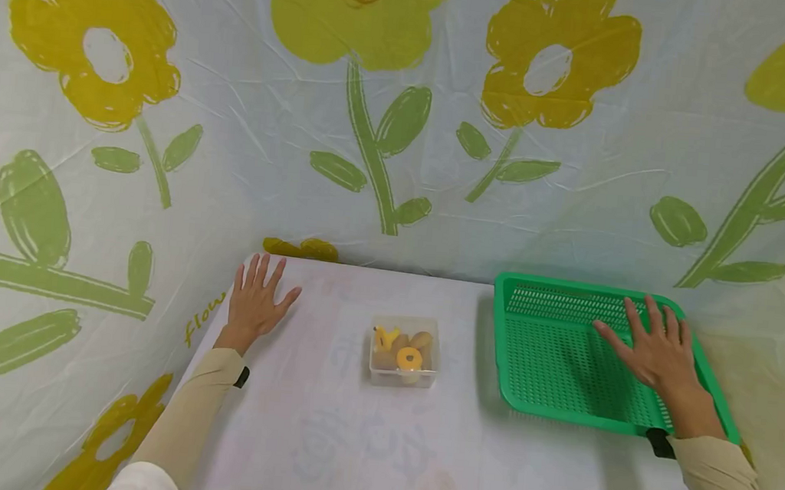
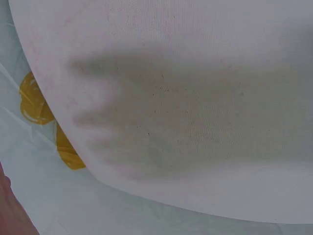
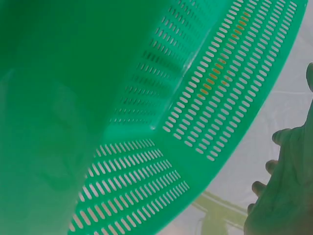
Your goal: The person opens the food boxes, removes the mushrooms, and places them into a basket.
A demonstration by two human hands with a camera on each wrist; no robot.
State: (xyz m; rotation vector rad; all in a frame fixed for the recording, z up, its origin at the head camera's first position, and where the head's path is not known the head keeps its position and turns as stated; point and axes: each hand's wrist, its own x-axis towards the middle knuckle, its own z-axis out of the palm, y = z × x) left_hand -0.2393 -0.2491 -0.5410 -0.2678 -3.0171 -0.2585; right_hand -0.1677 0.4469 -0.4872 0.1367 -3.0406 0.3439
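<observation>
My left hand is spread over the far left of the white table, fingers straight and apart, holding nothing. Its shadow falls on the tabletop in the left wrist view, where only a bit of the hand shows at the lower left. My right hand is spread above the right part of a green plastic basket, with nothing in its grasp. In the right wrist view the perforated basket wall fills most of the picture, and the hand's fingers show at the right edge.
Between the hands stands a small clear plastic box with yellow and brownish pieces in it, one a yellow ring. A white cloth with printed flowers hangs behind and beside the table.
</observation>
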